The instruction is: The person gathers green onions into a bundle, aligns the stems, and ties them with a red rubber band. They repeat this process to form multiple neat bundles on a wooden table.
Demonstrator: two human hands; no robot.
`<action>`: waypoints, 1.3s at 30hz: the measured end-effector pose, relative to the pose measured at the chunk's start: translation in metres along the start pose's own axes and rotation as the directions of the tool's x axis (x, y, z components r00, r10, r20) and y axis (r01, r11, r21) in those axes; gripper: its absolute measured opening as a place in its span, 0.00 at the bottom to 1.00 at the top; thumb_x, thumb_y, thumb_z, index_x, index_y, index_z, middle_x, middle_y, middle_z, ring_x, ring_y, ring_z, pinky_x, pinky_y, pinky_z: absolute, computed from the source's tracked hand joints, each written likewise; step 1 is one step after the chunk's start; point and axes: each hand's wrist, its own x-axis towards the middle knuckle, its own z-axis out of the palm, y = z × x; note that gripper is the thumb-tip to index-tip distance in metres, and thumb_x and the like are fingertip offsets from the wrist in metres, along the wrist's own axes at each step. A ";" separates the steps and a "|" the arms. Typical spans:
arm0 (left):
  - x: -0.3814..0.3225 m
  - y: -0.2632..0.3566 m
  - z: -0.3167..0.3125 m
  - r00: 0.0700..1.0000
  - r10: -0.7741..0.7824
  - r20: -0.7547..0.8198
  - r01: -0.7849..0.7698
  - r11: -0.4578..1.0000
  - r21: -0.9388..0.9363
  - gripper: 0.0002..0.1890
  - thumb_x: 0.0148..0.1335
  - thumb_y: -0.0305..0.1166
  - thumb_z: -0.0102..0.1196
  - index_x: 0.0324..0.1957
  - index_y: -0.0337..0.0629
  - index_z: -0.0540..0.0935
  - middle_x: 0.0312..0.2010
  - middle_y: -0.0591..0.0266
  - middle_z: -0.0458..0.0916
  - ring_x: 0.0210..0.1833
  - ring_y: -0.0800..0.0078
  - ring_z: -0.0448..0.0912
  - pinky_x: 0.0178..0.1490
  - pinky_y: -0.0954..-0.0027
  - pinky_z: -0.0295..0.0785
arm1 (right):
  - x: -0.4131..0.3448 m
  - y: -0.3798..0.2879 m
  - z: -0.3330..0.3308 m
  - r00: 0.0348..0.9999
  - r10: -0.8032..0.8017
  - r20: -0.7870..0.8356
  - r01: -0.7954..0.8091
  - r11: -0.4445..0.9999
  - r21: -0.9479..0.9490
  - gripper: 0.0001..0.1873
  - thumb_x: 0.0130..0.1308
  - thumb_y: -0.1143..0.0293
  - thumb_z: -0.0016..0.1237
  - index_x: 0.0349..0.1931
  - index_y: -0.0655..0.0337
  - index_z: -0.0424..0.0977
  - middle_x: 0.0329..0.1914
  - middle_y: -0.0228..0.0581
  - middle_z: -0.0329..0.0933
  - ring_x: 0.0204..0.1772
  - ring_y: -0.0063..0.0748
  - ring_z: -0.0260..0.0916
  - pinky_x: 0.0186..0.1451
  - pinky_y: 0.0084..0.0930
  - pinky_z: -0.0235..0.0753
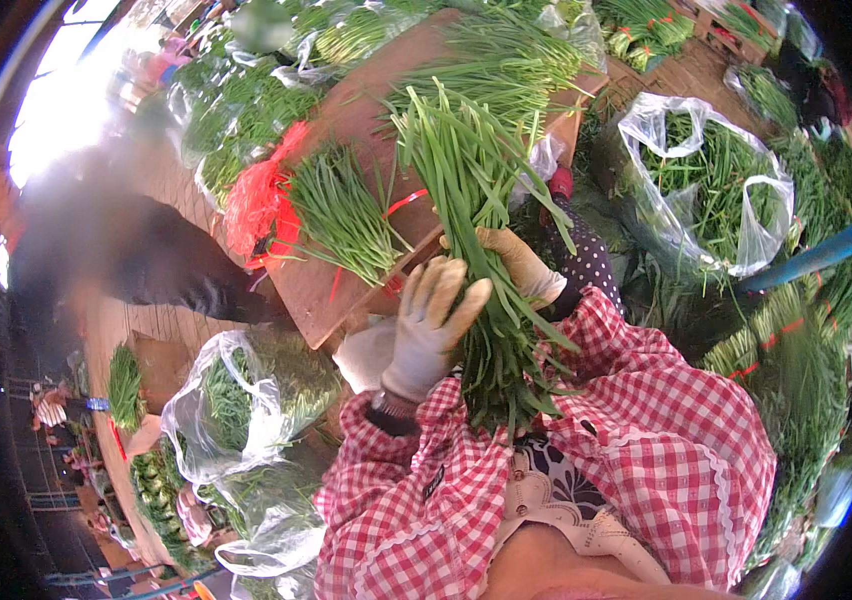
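Note:
A large bunch of long green garlic chives (471, 195) stands upright in front of me. My right hand (519, 262), in a soiled whitish glove, grips it around the middle from the right. My left hand (429, 322), gloved too, is at the bunch's left side with its fingers extended and apart; whether its palm touches the stems I cannot tell. Left of the bunch, a smaller bundle of chives (343, 210) lies on the brown board (328, 300). A tangle of red plastic ties (257, 199) lies at the board's left edge, and one red strip (405, 202) runs beside the small bundle.
More chives (493, 67) cover the board's far end. A clear plastic bag of greens (711, 180) is at the right, with tied bundles (763, 360) below it. Another bag (223, 405) sits lower left. A person in dark clothes (163, 255) is left of the board. A blue pole (816, 251) crosses at right.

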 end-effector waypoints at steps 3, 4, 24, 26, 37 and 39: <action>-0.024 0.002 -0.011 0.837 -0.546 -0.033 0.427 0.688 -0.586 0.24 0.67 0.34 0.51 0.64 0.37 0.70 0.66 0.48 0.67 0.66 0.46 0.68 0.71 0.50 0.60 | 0.000 -0.002 0.005 0.994 -0.094 0.063 0.102 0.984 -0.146 0.24 0.66 0.64 0.54 0.59 0.64 0.68 0.51 0.39 0.78 0.49 0.30 0.77 0.53 0.27 0.77; -0.027 0.002 -0.008 0.794 -0.607 -0.029 0.313 0.449 -0.837 0.28 0.69 0.35 0.49 0.68 0.36 0.63 0.68 0.47 0.64 0.68 0.48 0.66 0.72 0.52 0.58 | 0.000 0.001 0.004 0.991 -0.116 0.059 0.127 0.967 -0.221 0.24 0.66 0.61 0.55 0.58 0.64 0.69 0.50 0.38 0.78 0.46 0.29 0.77 0.51 0.26 0.78; -0.060 0.008 0.054 0.569 -0.526 0.632 0.542 -0.338 -0.769 0.13 0.64 0.26 0.59 0.49 0.35 0.76 0.35 0.60 0.81 0.36 0.71 0.80 0.42 0.68 0.77 | -0.007 0.059 -0.015 0.995 -0.067 0.073 0.096 0.839 -0.536 0.32 0.65 0.57 0.58 0.65 0.58 0.62 0.54 0.31 0.74 0.55 0.22 0.69 0.58 0.25 0.72; -0.062 0.005 0.045 0.599 -0.485 0.637 0.541 -0.341 -0.769 0.12 0.64 0.27 0.59 0.48 0.34 0.76 0.33 0.58 0.81 0.33 0.70 0.80 0.40 0.68 0.77 | -0.010 0.058 -0.018 0.999 0.038 -0.005 -0.035 0.866 -0.499 0.32 0.66 0.56 0.56 0.66 0.59 0.62 0.56 0.33 0.73 0.57 0.23 0.69 0.60 0.27 0.71; -0.126 -0.039 -0.001 0.512 -0.761 0.399 0.652 0.042 -0.757 0.11 0.63 0.19 0.56 0.48 0.34 0.77 0.37 0.60 0.83 0.39 0.74 0.81 0.38 0.72 0.77 | -0.008 -0.005 -0.066 0.840 -0.429 -0.334 0.191 0.808 -0.557 0.26 0.74 0.51 0.41 0.60 0.63 0.69 0.43 0.37 0.79 0.41 0.26 0.77 0.47 0.23 0.76; -0.137 -0.041 -0.001 0.375 -0.847 0.377 0.709 0.000 -0.705 0.14 0.63 0.19 0.55 0.51 0.34 0.76 0.40 0.60 0.84 0.41 0.74 0.82 0.41 0.71 0.78 | -0.009 -0.010 -0.050 0.881 -0.433 -0.189 0.228 0.741 -0.632 0.24 0.75 0.53 0.41 0.59 0.62 0.70 0.42 0.35 0.80 0.38 0.22 0.76 0.44 0.19 0.74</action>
